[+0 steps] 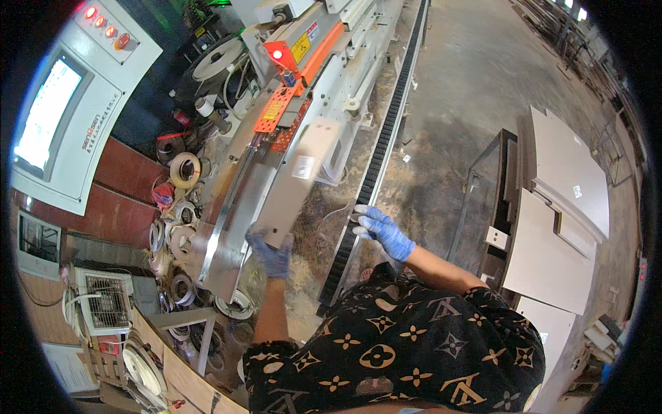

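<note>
Left hand (270,254), in a blue glove, grips the near end of one narrow beige board panel (298,181); fingers curled around that end, thumb not visible; the panel lies lengthwise along the machine bed (231,228) of an edge-banding machine, its far end pointing toward the orange guard (279,110). Right hand (381,231), also blue-gloved, rests at the near side of the black conveyor track (376,165); fingers held loosely together and slightly bent, touching the track edge, pinching nothing that can be made out.

Judgement on handling: the panel appears stiff and flat, moderate in weight, with a smooth laminate face likely to slip under gloves; long and narrow, so it would tip if held at one end only; best gripped along both long edges near the middle.

Count: one panel in hand; one stack of larger cut panels (558,207) on a cart at the right; several rolls of edge tape (185,169) heaped at the left, number not certain; one control console (69,103) with a lit screen at upper left.
</note>
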Motion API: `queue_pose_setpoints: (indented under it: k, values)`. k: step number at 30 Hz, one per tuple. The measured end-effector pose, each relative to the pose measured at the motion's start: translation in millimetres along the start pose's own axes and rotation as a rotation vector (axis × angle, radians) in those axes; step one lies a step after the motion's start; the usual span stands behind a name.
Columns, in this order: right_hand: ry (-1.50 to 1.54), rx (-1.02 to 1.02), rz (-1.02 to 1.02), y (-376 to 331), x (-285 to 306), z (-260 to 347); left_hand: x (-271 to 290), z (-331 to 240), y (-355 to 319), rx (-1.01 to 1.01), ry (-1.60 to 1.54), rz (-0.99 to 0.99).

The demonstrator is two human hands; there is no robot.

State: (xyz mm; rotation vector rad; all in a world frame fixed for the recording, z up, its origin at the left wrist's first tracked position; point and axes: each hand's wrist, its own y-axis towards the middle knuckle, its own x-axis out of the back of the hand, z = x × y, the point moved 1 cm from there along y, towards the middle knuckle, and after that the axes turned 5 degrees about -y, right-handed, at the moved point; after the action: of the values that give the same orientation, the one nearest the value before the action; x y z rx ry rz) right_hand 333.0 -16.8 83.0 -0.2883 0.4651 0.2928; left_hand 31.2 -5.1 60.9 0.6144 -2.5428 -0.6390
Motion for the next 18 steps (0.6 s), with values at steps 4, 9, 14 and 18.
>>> queue_pose_setpoints:
  k: [4, 9, 14, 18]
  values:
    - [-0.011, -0.065, 0.013, -7, 5, -19, 31, 41, 39, -0.215, 0.317, -0.039]
    - [-0.065, -0.217, -0.236, -13, 23, -31, 19, 96, 91, 0.081, 0.708, 0.030]
    - [-0.062, -0.207, -0.281, -26, 48, -51, 3, 112, 125, 0.128, 1.012, 0.017]
    - [-0.013, -0.170, -0.343, -30, 65, -65, -20, 113, 139, 0.267, 1.035, -0.007]
